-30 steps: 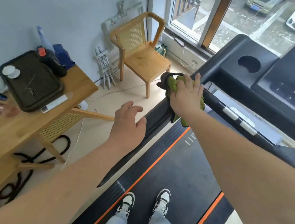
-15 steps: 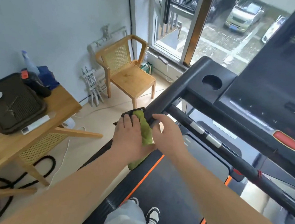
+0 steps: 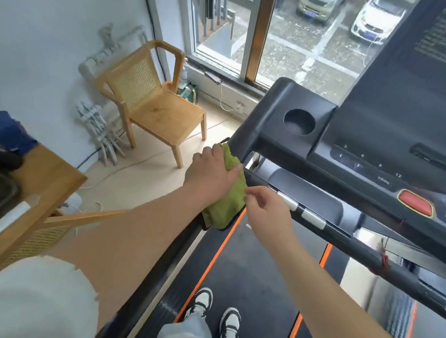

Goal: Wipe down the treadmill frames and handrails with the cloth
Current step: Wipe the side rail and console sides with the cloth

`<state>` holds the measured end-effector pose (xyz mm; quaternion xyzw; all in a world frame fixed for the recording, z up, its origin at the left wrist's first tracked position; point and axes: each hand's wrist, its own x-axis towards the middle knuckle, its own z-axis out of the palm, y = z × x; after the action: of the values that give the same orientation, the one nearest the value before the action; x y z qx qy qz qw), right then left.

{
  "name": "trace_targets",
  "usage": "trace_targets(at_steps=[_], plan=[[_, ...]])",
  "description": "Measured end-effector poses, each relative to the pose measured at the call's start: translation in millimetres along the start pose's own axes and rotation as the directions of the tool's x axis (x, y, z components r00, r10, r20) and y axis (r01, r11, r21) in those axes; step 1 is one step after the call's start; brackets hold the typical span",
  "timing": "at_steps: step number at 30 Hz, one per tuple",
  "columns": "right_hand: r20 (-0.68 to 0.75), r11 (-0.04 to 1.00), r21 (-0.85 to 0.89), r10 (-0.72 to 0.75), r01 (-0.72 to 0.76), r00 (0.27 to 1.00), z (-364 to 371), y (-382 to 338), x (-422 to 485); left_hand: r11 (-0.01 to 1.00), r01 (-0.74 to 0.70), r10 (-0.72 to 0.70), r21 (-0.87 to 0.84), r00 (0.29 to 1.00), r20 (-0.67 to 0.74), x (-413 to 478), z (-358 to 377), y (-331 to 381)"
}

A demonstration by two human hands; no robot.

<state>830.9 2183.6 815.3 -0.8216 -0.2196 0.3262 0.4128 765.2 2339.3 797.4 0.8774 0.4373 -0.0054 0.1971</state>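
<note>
I stand on the black treadmill's belt [image 3: 256, 278]. A green cloth [image 3: 227, 204] is draped over the upper end of the left handrail [image 3: 154, 283], just below the console corner. My left hand [image 3: 211, 173] grips the cloth, fingers curled over it and the rail. My right hand [image 3: 266, 212] hovers just right of the cloth with loosely curled fingers, fingertips at the cloth's edge, holding nothing that I can see. Below it runs the front crossbar [image 3: 344, 239] with silver grip sensors.
The console [image 3: 377, 154] with a cup holder [image 3: 299, 121] and a red stop button [image 3: 415, 206] rises on the right. A wooden chair [image 3: 162, 110] stands by the window. A wooden table [image 3: 42, 181] with a dark tray sits close on the left. Cables lie on the floor.
The cloth passed from my right hand to my left hand on the left handrail. My right hand has drawn back to the right of the cloth. The view shifted up toward the console.
</note>
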Motion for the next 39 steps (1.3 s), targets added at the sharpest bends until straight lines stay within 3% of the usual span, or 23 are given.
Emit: trace_targets(at_steps=[6,10,16,21,23,27,32,34,39], plan=[[-0.054,0.999,0.010,0.032,-0.031,0.998,-5,2,-5,0.995,-0.047,0.055,-0.085,0.994,0.093,60,-6,20],[-0.017,1.000,-0.003,0.025,-0.025,1.000,4,-1,-20,0.975,0.029,0.018,-0.220,0.978,0.207,60,-14,12],[0.059,0.999,-0.027,-0.022,0.024,0.998,21,-14,-40,0.963,0.150,-0.107,-0.223,0.975,0.194,-35,-6,-31],[0.166,0.995,-0.062,-0.067,0.078,0.984,45,-23,-58,0.931,0.204,-0.183,-0.303,0.978,0.097,-134,-6,-94],[0.210,0.993,-0.084,-0.069,0.088,0.975,57,-23,-66,0.862,0.292,-0.249,-0.415,0.956,0.156,-166,-4,-125],[0.304,0.982,-0.153,-0.058,0.109,0.951,78,-24,-80,0.705,0.483,-0.296,-0.519,0.866,0.403,-166,-3,-147],[0.270,0.980,-0.174,-0.044,0.093,0.962,95,-24,-84,0.414,0.682,-0.119,-0.602,0.697,0.708,-124,-7,-139],[0.262,0.981,-0.165,-0.057,0.103,0.963,97,-23,-89,0.376,0.682,-0.046,-0.628,0.690,0.722,-129,-5,-147],[0.246,0.969,-0.146,-0.160,0.200,0.956,104,-20,-112,0.314,0.717,-0.198,-0.622,0.690,0.696,-183,19,-191]])
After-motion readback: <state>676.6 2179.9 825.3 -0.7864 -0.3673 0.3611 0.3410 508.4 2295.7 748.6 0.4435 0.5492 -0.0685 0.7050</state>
